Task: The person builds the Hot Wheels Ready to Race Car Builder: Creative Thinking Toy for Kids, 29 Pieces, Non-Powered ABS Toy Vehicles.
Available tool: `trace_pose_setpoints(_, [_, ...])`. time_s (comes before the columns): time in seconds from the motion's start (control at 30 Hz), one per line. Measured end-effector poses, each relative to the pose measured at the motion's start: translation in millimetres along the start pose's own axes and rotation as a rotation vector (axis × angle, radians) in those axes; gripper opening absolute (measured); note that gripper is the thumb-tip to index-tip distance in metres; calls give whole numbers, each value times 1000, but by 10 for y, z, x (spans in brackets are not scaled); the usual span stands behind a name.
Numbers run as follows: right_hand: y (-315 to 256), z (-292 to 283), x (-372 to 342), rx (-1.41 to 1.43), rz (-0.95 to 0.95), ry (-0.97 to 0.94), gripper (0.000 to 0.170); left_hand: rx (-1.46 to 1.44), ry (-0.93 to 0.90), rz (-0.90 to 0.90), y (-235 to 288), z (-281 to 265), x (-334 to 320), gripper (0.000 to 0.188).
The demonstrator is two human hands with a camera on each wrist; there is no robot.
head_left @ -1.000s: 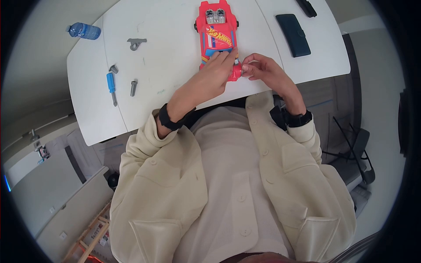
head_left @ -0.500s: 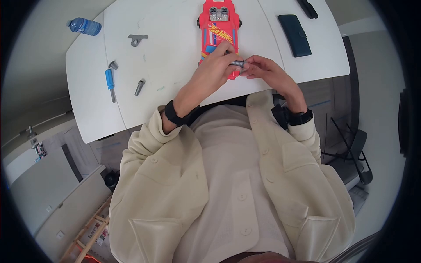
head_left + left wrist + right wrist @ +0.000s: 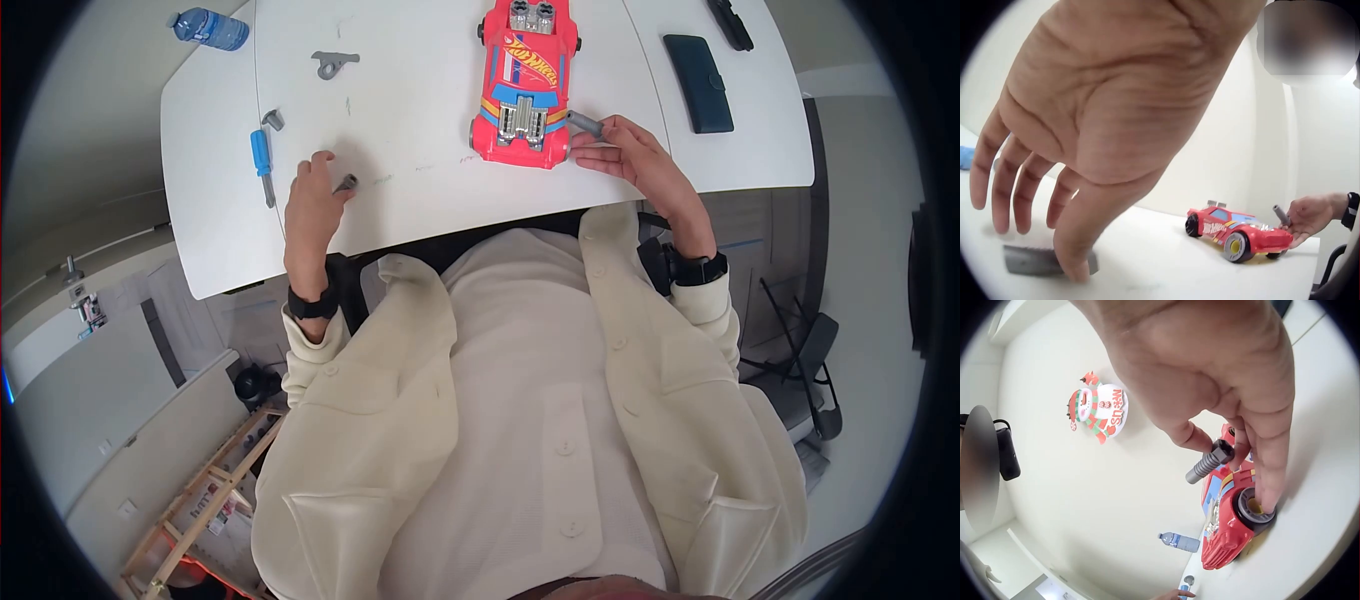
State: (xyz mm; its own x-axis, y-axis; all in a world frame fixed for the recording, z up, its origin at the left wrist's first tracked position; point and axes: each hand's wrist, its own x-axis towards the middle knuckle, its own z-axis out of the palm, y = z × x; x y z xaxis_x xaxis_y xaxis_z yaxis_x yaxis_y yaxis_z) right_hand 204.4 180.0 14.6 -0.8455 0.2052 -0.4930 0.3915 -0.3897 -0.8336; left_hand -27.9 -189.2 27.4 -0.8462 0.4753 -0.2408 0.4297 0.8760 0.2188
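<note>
Shifted to frame left, the left hand point(image 3: 315, 210) is apparently fetching a bolt point(image 3: 1029, 260), loose fingers point(image 3: 1005, 197) needing to pinch, the right hand point(image 3: 645, 170) grasping a screw point(image 3: 584, 124).

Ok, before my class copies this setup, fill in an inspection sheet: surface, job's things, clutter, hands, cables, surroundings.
Surface: smooth white tabletop, faint coloured marks.
Job's things: red plastic toy car, on its wheels; grey threaded plastic bolt, held; grey cylindrical piece, lying down, blurred.
Clutter: blue-handled screwdriver, grey bracket-like piece, blue-tinted clear bottle, dark rectangular case.
Hands: left hand over the cylindrical piece, contact unclear; right hand pinches the bolt beside the car.
Cables: nothing seen on the tabletop.
Surroundings: red-and-white snowman decoration on a pale wall.
</note>
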Motion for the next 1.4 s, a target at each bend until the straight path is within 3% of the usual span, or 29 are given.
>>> trace_pose_setpoints(0.13, [2, 24, -12, 34, -15, 1, 26, -122, -44, 22, -6, 15, 20, 44])
trace_pose_setpoints(0.23, [25, 1, -3, 37, -27, 4, 30, -349, 48, 348, 295, -1, 83, 40])
trace_pose_setpoints(0.33, [32, 6, 0, 55, -30, 1, 32, -489, 43, 606, 1054, -62, 72, 44])
trace_pose_setpoints(0.37, [28, 13, -3, 65, -35, 3, 33, -480, 102, 769, 1294, 7, 85, 52])
trace_pose_setpoints(0.47, [35, -10, 26, 93, -20, -14, 33, -333, 12, 941, 1776, 71, 3, 41])
trace_pose_setpoints(0.53, [3, 7, 17, 100, -12, -8, 34, -202, -19, 1037, 1853, 110, 90, 38])
trace_pose_setpoints(0.6, [-10, 13, 7, 112, -1, 4, 34, -95, 72, 1148, 1872, 239, 236, 41])
trace_pose_setpoints(0.8, [-34, -94, -18, -9, -21, 36, 29, -89, 18, 1098, 1861, 214, 263, 41])
trace_pose_setpoints(0.87, [-29, -205, -25, -292, -36, 127, 29, -108, 22, 1105, 1849, 237, 274, 41])
trace_pose_setpoints(0.97, [-39, -249, -41, -451, 10, 85, 24, -125, 24, 1110, 1846, 248, 286, 42])
trace_pose_setpoints(1.4, [73, -60, 13, -636, -44, 153, 23, -141, -11, 1084, 1851, 224, 260, 45])
